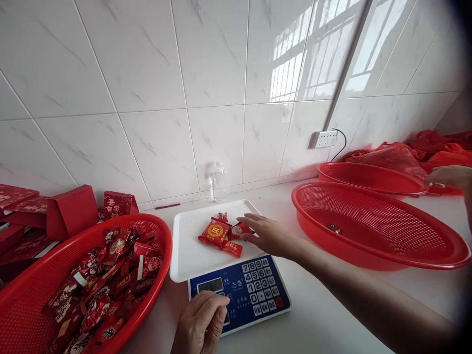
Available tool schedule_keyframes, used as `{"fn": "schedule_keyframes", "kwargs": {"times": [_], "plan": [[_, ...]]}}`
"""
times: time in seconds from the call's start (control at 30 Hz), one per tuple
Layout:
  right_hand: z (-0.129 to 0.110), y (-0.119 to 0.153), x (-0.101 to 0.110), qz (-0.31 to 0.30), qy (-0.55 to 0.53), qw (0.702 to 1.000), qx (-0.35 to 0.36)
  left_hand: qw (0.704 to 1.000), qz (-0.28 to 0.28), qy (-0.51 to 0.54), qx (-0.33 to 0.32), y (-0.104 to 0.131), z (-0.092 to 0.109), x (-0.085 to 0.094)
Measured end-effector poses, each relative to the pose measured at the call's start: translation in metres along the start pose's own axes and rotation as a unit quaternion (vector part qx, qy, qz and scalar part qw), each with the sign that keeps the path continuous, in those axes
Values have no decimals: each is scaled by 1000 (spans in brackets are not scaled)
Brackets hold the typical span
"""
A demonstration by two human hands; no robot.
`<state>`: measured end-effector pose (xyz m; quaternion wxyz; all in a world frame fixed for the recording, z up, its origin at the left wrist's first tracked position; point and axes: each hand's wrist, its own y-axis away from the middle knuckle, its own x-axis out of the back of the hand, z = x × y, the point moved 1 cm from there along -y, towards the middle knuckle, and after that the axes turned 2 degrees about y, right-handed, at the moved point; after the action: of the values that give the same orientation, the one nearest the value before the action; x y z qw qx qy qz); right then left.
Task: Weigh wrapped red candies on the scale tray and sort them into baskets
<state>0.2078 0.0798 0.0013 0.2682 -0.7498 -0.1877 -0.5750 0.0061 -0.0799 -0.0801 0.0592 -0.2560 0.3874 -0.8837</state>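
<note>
My right hand (266, 237) stretches over the white tray (188, 236) of a digital scale, fingers extended, beside a small red round-labelled packet (238, 231); whether it touches the packet I cannot tell. Also on the tray lie a larger red packet with a yellow emblem (215, 231), an orange-red wrapped snack (232, 248) and a tiny red candy (223, 216). My left hand (202, 319) is closed with curled fingers over the blue scale panel (241, 305), partly covering its displays. No item shows in it.
A red basket (167, 236) full of red-wrapped snacks stands left, with red boxes (72, 211) behind. At right are two red baskets (368, 255), (368, 172); the nearer holds a small item. Another person's hand (450, 177) is at the far right, near red bags (394, 155). A clear bottle (220, 184) stands by the wall.
</note>
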Motion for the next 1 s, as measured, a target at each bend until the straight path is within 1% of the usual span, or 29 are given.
{"fn": "schedule_keyframes", "kwargs": {"times": [0.1, 0.2, 0.37, 0.47, 0.57, 0.67, 0.77, 0.87, 1.0], "plan": [[-14, -9, -6, -27, -11, 999, 29, 1000, 0, -3, -5, -1, 0, 1], [-15, -16, -10, -24, -15, 999, 46, 1000, 1, -5, -7, -2, 2, 1], [-8, -15, -13, 31, -17, 997, 61, 1000, 6, -9, -6, -4, 5, 1], [4, -9, -12, 77, -14, 995, 57, 1000, 11, -8, -1, -4, 6, 0], [28, 1, -4, 139, -4, 990, 27, 1000, 7, -10, -3, -4, 5, 0], [64, 15, 12, 205, 17, 978, -30, 999, 5, -20, -34, -4, 2, 0], [102, 32, 28, 247, 44, 964, -91, 998, 3, -25, -54, -4, 1, -1], [134, 52, 39, 252, 71, 954, -149, 999, -1, -26, -37, -4, 0, -1], [165, 75, 43, 230, 97, 944, -218, 998, -3, -20, -55, -4, 2, -1]]}}
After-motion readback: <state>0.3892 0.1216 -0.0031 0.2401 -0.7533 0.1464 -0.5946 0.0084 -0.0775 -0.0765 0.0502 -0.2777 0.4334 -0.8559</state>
